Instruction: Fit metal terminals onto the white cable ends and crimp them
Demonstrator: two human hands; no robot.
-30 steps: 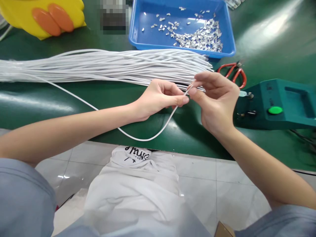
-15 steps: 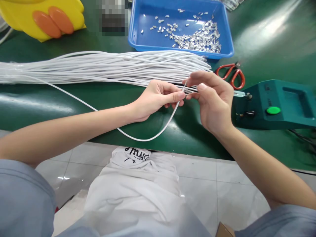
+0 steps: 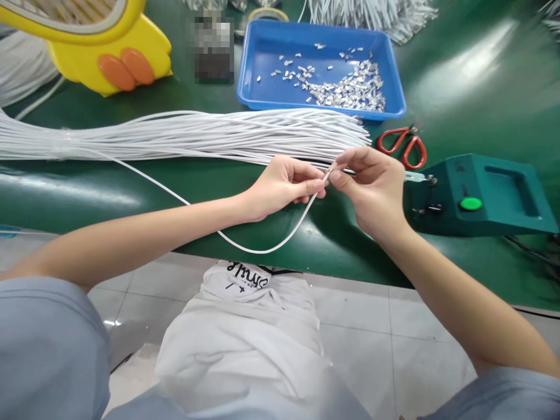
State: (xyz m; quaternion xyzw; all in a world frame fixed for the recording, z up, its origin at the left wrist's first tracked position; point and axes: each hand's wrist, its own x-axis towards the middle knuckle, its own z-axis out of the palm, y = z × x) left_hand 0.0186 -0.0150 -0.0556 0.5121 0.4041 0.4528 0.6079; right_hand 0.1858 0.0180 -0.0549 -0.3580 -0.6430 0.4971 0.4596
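A single white cable (image 3: 289, 239) loops down from the bundle and rises to my hands. My left hand (image 3: 289, 184) pinches it just below its end between thumb and fingers. At the cable's tip my right hand (image 3: 371, 184) has its thumb and fingertips closed on the end, close against the left fingertips. Whether a small part sits at the tip is too small to tell. Behind my hands lies a thick bundle of white cables (image 3: 210, 134), tied with clear wrap at the left, its cut ends pointing right.
A blue tray (image 3: 271, 58) holds many small silvery metal pieces. Red-handled scissors (image 3: 413, 153) lie right of the bundle, beside a green machine (image 3: 485, 198) with a bright green button. A yellow duck-shaped item (image 3: 153, 46) stands at the back left. More cables (image 3: 371, 14) lie behind the tray.
The fingers of my right hand have closed in on the cable's tip, which now leans to the right. The camera view has shifted, so the table things appear lower.
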